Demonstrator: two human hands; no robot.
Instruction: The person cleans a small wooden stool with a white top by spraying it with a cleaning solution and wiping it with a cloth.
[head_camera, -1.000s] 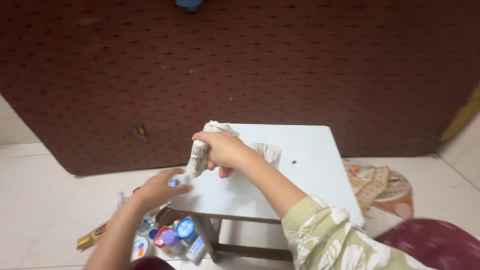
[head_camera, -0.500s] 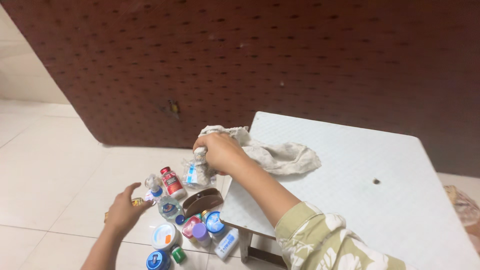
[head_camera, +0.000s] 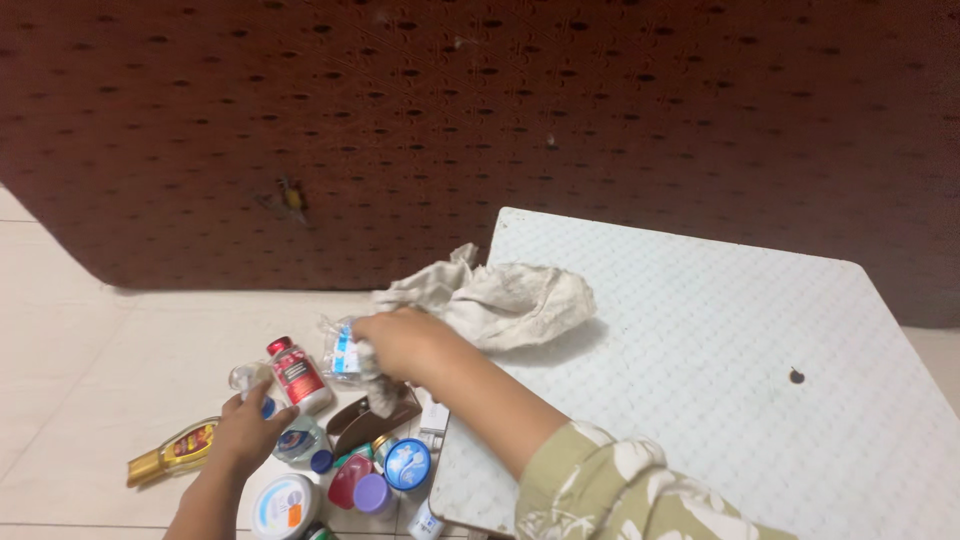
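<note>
Clear bottle (head_camera: 343, 350) over tiled floor (head_camera: 80, 330), white table (head_camera: 700, 380), dotted maroon wall (head_camera: 500, 110)

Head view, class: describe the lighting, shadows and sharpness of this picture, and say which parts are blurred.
Head view: soft, even indoor light, no harsh glare; the cloth casts a faint shadow on the white table. The right hand and the bottle it grips are slightly motion-blurred; the left hand is a little soft; the wall looks sharp.
</note>
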